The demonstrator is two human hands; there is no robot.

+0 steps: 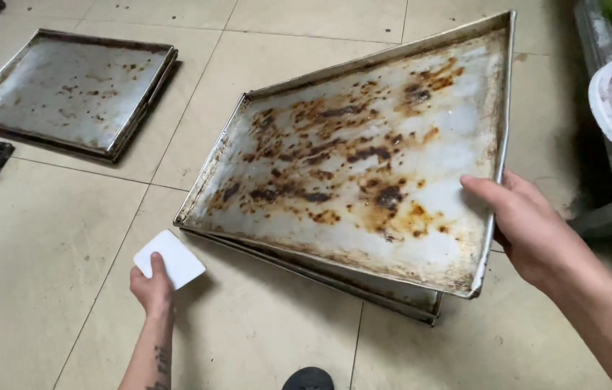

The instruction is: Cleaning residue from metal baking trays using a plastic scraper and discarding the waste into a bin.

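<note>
Right hand clamped on stained tray rim, tilting it up for access; left hand pinches white scraper above floor

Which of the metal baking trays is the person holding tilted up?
The stained tray, gripped at its edge by the right hand; the others lie flat.

No packages, labels, signs — nothing.
</note>
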